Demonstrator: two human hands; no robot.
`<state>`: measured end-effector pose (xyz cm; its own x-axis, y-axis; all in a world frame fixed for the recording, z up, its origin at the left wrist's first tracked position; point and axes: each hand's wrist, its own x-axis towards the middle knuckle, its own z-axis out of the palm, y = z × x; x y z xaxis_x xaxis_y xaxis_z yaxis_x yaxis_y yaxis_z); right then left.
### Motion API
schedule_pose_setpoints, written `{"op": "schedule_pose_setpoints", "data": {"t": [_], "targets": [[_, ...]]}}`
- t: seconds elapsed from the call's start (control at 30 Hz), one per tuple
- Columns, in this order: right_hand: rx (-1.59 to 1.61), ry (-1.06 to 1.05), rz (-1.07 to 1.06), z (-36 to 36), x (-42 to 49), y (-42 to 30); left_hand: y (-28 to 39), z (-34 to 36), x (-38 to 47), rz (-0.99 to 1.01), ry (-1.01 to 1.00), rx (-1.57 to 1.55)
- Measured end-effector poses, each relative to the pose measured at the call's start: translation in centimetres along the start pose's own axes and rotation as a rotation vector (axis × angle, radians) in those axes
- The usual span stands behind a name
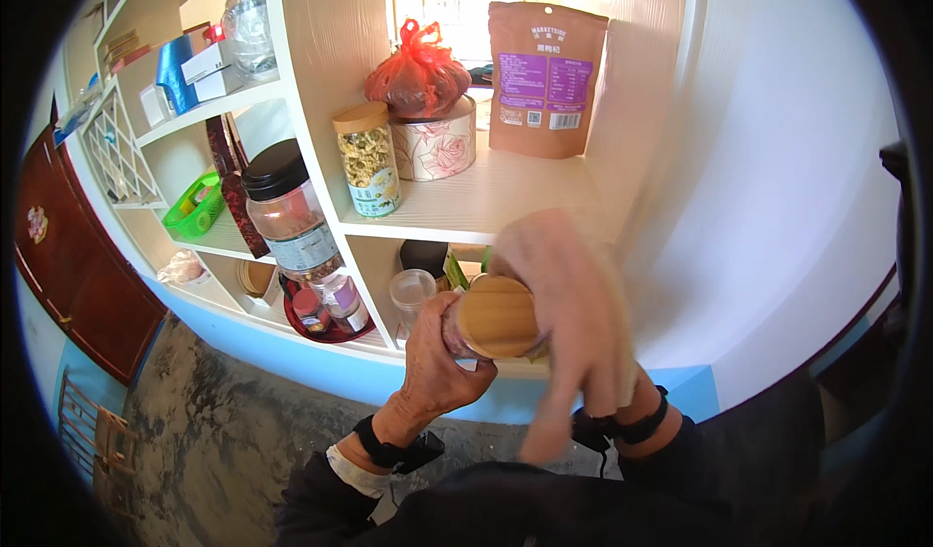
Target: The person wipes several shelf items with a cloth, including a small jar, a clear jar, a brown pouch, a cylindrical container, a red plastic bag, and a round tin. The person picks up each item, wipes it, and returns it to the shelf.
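My left hand is wrapped around a clear jar with a round wooden lid, held in front of the lower shelf. The lid faces up toward me, and the jar's contents are mostly hidden beneath it and my fingers. Just right of the lid, my right hand is strongly blurred. Something beige shows along its outer edge, but whether it grips a cloth or is bare cannot be made out. Behind the jar, a clear container with a translucent lid and a black-lidded container stand in the lower compartment.
On the white shelf above stand a jar of dried flowers, a rose-patterned tin under a red plastic bag, and a brown pouch. Left are a black-lidded jar, a red tray and a green basket.
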<state>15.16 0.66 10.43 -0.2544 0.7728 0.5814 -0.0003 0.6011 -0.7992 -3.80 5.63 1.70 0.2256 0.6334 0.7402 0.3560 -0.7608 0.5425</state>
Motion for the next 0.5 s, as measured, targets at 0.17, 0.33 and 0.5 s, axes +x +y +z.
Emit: {"op": "schedule_pose_setpoints", "data": {"t": [0.17,0.33,0.5], "targets": [[-0.240,-0.084,-0.100,4.5,0.9,0.9,-0.9,-2.2,-1.3,-0.126,0.002,-0.391],[-0.188,0.015,-0.008,7.1,0.2,1.9,-2.3,-4.3,-2.9,-0.019,-0.006,-0.135],[0.106,0.248,0.181,9.9,-0.9,2.4,-2.7,-5.8,-4.5,-0.144,-0.043,-0.288]]}}
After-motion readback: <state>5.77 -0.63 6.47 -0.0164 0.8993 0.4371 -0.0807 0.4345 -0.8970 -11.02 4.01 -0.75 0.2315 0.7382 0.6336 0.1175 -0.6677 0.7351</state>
